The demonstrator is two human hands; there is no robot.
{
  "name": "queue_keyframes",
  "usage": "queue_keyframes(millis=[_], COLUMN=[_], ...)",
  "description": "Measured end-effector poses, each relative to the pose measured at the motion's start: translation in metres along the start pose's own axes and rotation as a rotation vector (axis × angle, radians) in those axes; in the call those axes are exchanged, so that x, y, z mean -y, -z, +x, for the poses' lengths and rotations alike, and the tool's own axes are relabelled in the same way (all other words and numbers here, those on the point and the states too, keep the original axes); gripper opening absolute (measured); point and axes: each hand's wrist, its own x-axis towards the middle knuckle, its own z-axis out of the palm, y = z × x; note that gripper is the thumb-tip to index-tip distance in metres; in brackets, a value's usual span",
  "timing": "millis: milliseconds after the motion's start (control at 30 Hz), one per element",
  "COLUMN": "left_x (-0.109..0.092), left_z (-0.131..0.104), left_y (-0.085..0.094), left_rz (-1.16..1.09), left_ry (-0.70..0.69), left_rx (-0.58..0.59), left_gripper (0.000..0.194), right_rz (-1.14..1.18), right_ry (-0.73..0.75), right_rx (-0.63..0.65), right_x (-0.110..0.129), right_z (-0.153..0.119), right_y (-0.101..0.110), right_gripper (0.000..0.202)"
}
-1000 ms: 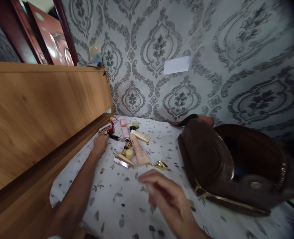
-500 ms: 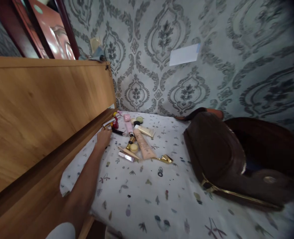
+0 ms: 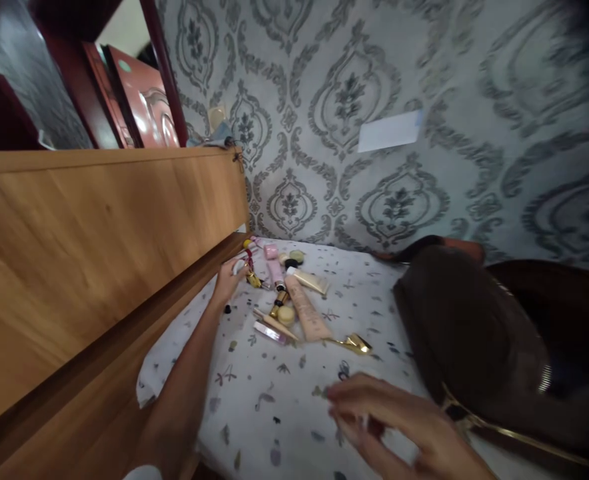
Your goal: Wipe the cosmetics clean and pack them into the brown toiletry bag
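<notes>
My left hand (image 3: 227,283) reaches to the far left of the patterned sheet. Its fingers are closed around a small whitish object (image 3: 238,267), too blurred to name. A small gold item (image 3: 253,279) lies just beside the fingertips, and a dark tip (image 3: 227,309) shows by the wrist. My right hand (image 3: 399,420) hovers over the near sheet, fingers curved and apart, seemingly holding nothing. Between the hands lie a beige tube (image 3: 307,312), a cream tube (image 3: 310,281), a pink tube (image 3: 275,272), a round yellowish pot (image 3: 286,315) and a thin pinkish case (image 3: 269,331).
A dark brown bag (image 3: 467,333) stands open on the right, with a strap (image 3: 424,247) behind it. A wooden board (image 3: 124,220) rises along the left edge. Patterned wallpaper (image 3: 319,133) closes off the back. A gold item (image 3: 357,343) lies near the beige tube.
My right hand has come into view from the lower right. My left hand now grips a whitish object; the black tube by its fingers no longer shows there. The view has shifted.
</notes>
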Motion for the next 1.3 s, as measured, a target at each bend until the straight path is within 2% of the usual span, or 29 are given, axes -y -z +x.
queue_keyframes(millis=[100,167,267,367,533,633,833,900,967,1133,1300], left_x=[-0.019,-0.033,-0.056,-0.078,-0.099,-0.102,-0.102,-0.103,-0.103,-0.097,-0.093], left_z=[-0.010,-0.023,-0.050,-0.082,-0.119,-0.122,-0.122,-0.124,-0.126,-0.125,-0.116], left_y=[-0.016,-0.031,-0.054,-0.075,-0.092,-0.096,-0.101,-0.101,-0.100,-0.097,-0.093], left_rz=[-0.310,-0.460,-0.594,-0.650,-0.707,-0.815,-1.122,-1.132,-1.043,-0.791,-0.587], left_ry=[0.081,0.145,0.228,0.283,0.314,0.372,0.460,0.443,0.374,0.160,-0.022], left_rx=[0.069,0.137,0.290,0.473,0.668,0.688,0.599,0.611,0.646,0.748,0.682], left_gripper=[0.046,0.054,0.056,0.052,0.051,0.053,0.057,0.060,0.059,0.039,0.028], right_rz=[0.074,0.180,0.365,0.515,0.583,0.612,0.629,0.627,0.631,0.639,0.587], right_ry=[-0.207,-0.300,-0.358,-0.372,-0.376,-0.393,-0.401,-0.403,-0.407,-0.425,-0.413], right_rx=[-0.085,-0.148,-0.238,-0.295,-0.319,-0.348,-0.298,-0.280,-0.277,-0.267,-0.250], right_x=[-0.016,-0.032,-0.053,-0.060,-0.053,-0.049,-0.052,-0.052,-0.051,-0.047,-0.050], right_z=[0.018,0.023,0.019,0.012,0.010,0.010,0.008,0.008,0.008,0.007,0.006], right_y=[-0.005,-0.013,-0.027,-0.035,-0.032,-0.027,-0.026,-0.026,-0.026,-0.022,-0.023], right_gripper=[0.031,0.042,0.055,0.062,0.050,0.049,0.050,0.050,0.049,0.047,0.049])
